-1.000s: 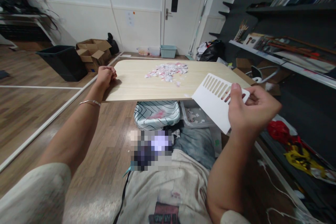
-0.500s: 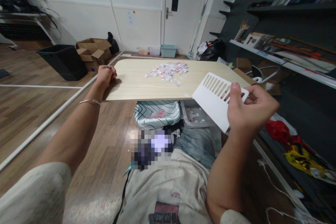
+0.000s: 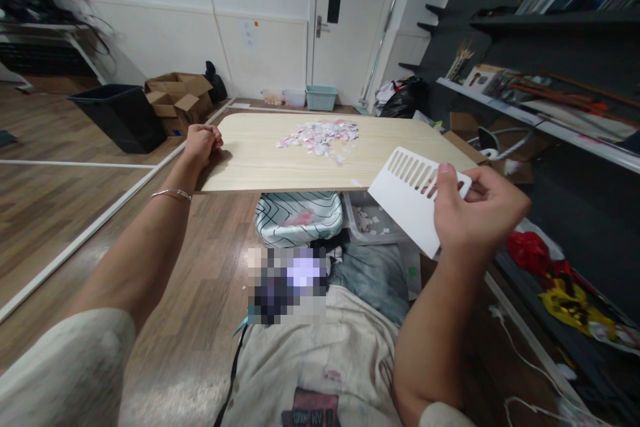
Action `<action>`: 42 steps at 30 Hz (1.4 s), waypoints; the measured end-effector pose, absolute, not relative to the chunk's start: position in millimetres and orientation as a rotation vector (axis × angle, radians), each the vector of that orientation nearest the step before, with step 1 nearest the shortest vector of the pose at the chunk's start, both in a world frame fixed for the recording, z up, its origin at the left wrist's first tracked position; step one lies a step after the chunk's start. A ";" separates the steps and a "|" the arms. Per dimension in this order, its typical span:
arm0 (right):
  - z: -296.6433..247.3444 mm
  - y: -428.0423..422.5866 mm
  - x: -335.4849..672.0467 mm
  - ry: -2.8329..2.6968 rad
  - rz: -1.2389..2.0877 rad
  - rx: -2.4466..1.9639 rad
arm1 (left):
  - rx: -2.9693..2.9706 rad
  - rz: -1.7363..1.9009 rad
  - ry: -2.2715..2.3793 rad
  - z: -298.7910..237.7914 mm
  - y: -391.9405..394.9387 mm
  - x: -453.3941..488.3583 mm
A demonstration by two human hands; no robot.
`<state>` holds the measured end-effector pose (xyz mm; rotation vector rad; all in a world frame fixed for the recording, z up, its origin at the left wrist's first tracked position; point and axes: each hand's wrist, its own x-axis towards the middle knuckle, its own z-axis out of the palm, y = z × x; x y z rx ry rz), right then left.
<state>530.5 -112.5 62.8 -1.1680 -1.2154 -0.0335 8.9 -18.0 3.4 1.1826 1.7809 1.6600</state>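
Observation:
My right hand (image 3: 480,213) grips a flat white scraper (image 3: 407,197) by its slotted edge, thumb on top. The scraper is tilted in the air by the table's near right edge. Over at the left edge of the pale wooden table (image 3: 250,170), my left hand (image 3: 203,141) rests as a closed fist, with nothing seen in it. A loose pile of white and pinkish paper scraps (image 3: 323,137) lies on the middle of the tabletop, apart from both hands.
Below the table's near edge are a white fabric-lined basket with black lines (image 3: 300,233) and a clear plastic bin (image 3: 370,223) holding small white pieces. A black trash bin (image 3: 120,120) and cardboard boxes (image 3: 180,97) stand left. Dark shelves (image 3: 565,47) line the right.
My right hand has lowered the scraper slightly, its tilt a little different. My left fist and the paper pile have stayed put.

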 end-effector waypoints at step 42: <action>50.7 -101.7 521.2 -1.299 0.048 -1.172 | 1.129 1.695 1.736 8.7 -22.6 14.4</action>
